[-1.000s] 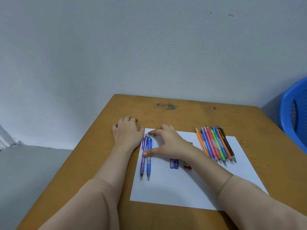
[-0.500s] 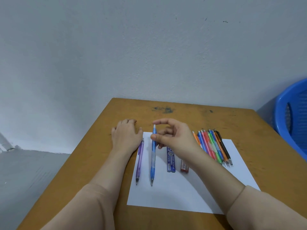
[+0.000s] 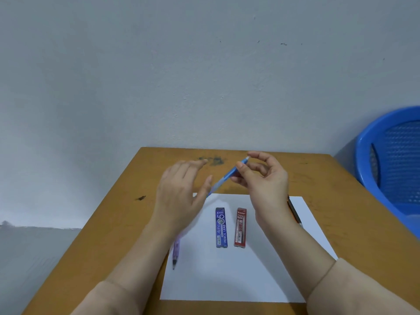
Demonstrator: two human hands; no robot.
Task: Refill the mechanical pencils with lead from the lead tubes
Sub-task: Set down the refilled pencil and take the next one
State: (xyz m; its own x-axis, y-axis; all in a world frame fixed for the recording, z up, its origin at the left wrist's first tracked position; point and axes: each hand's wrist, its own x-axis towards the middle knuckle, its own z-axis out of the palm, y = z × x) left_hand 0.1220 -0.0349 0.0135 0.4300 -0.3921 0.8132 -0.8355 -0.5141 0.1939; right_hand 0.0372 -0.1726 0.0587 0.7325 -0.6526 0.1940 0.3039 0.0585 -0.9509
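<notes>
A right hand pinches a blue mechanical pencil near its cap, held above the table. At its 9 o'clock the left hand hovers, fingers relaxed and holding nothing. It should probably steady the barrel while the right hand pulls the cap. At 6 o'clock, on paper, lie a blue lead tube and a red lead tube.

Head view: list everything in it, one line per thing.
table: one, brown wood, below the wall
wall: one, grey, behind
paper sheet: one, white, on the table
blue lead tube: one, blue, on the sheet
red lead tube: one, red, right of it
blue pencil: one, blue, held above the table
purple pencil: one, purple, sheet's left edge, partly hidden
other pencils: count hidden, behind the right wrist
plastic chair or basket: one, blue, far right
left hand: open, by the blue pencil's lower end
right hand: pinching the blue pencil
</notes>
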